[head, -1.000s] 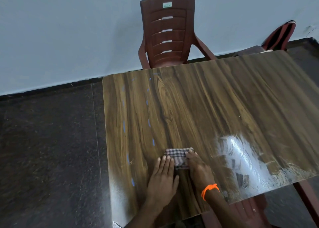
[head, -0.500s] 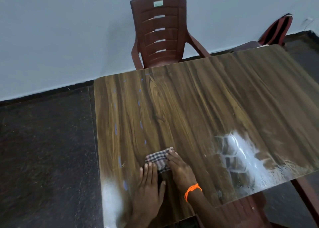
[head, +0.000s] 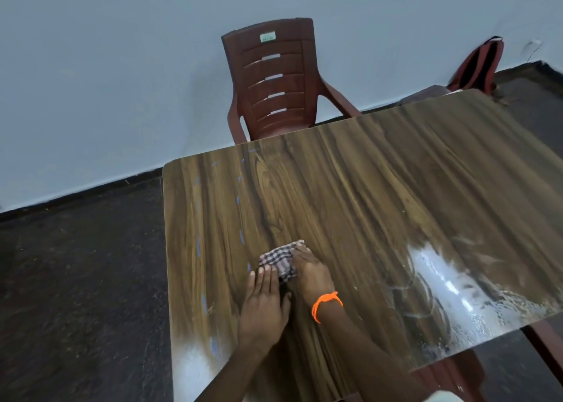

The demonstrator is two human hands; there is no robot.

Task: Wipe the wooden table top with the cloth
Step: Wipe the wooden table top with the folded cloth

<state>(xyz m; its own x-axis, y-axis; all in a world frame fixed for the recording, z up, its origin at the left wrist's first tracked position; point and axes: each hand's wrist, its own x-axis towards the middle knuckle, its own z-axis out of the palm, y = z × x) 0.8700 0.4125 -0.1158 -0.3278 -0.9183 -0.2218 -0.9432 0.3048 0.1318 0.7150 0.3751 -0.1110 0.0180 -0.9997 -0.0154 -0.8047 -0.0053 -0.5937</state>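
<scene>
We look from a single head-worn camera, angled forward and down over the near edge of the wooden table top, close enough that our own forearms enter from the bottom of the frame. The wide lens bends the table's edges and tilts the scene. Beyond the far edge we face a red plastic chair against a pale wall, with dark floor to our left. No second view shares this scene.
</scene>
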